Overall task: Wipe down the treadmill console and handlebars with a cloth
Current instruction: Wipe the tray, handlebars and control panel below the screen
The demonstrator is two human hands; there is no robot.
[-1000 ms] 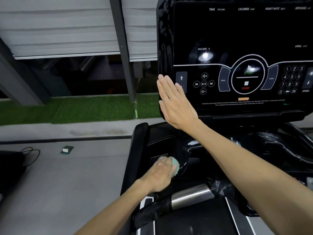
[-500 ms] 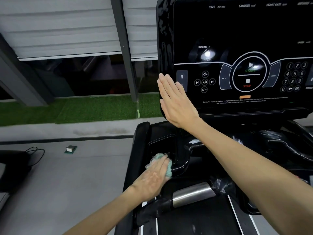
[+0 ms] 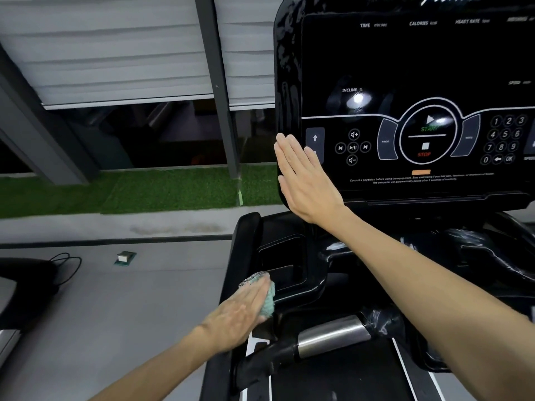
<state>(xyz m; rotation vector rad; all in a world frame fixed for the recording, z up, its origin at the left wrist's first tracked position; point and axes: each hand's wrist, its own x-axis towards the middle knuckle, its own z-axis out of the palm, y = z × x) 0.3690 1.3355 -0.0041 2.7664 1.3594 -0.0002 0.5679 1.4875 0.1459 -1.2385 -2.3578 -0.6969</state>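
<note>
The black treadmill console (image 3: 405, 68) fills the upper right, its dark panel showing start, stop and number buttons. My right hand (image 3: 307, 180) lies flat with straight fingers against the console's lower left corner. Below it, my left hand (image 3: 240, 316) presses a teal cloth (image 3: 267, 299) with straight fingers onto the black left tray (image 3: 289, 273) of the console base. Only the cloth's edge shows past my fingers. A handlebar with a silver grip sensor (image 3: 330, 337) runs lower down, just right of my left hand.
Grey floor (image 3: 115, 314) spreads to the left, with a small green-based block (image 3: 125, 257) and a black object with a cable (image 3: 26, 282) on it. A strip of green turf (image 3: 144, 192) and a grey post (image 3: 223, 96) stand beyond. The treadmill belt (image 3: 333, 380) lies below.
My left hand has slid the cloth leftward and toward me along the tray's edge. My right hand has stayed flat on the console corner.
</note>
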